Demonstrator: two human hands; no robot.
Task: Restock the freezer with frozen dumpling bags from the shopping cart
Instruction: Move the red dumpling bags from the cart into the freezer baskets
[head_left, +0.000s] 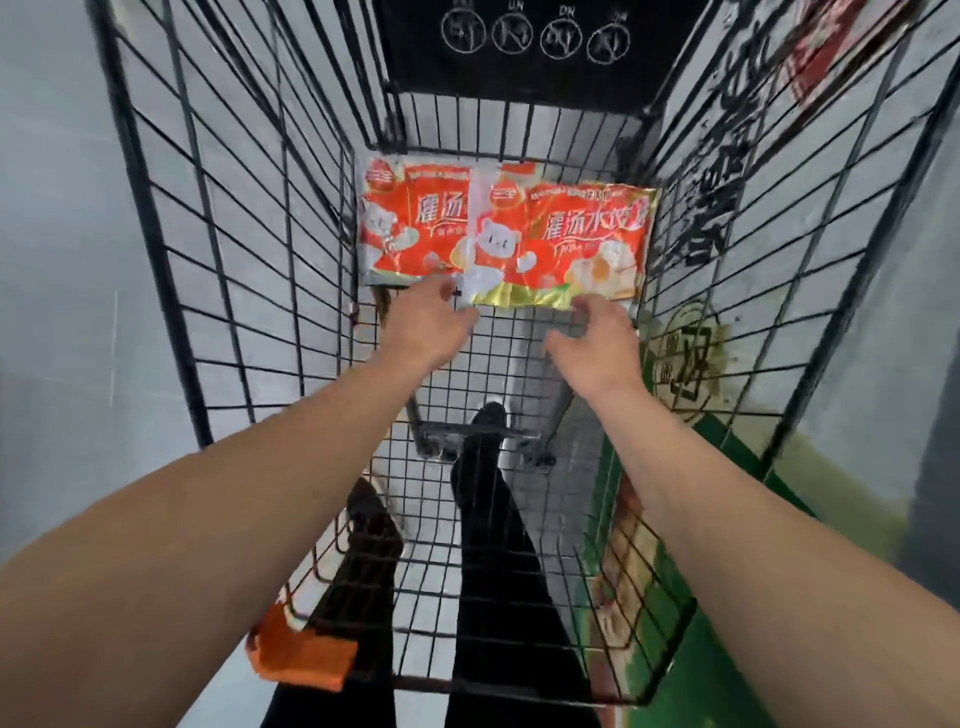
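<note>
Two bags lie flat on the wire floor of the cart (249, 218), up near the middle of the frame at the far end. The right bag (571, 234) sits partly on top of the left bag (405, 223) and hides its right side. Both are shiny, crinkly plastic, mostly red-orange with white letters, a white cartoon animal and pictures of round dumplings. The right bag has a gold strip along its near edge.

Both bare arms reach in from the bottom corners of the frame. The left hand (423, 325) is at the near edge of the bags, right where the two overlap. Its fingers are blurry, so I cannot tell if it is pinching a bag or only touching it. The right hand (597, 343) is just below the gold strip, fingers loosely curled and holding nothing.

The cart is made of thin black wires crossed into squares, with tall sloping sides. A black sign (524, 47) with white chalk circles hangs at the top middle. Through the wire floor you can see dark trouser legs, a black shoe (488, 415) and a pale floor. At the lower right is a green patch of floor (737, 545). Something flat and orange (298, 654) shows at the lower left, under the cart.
</note>
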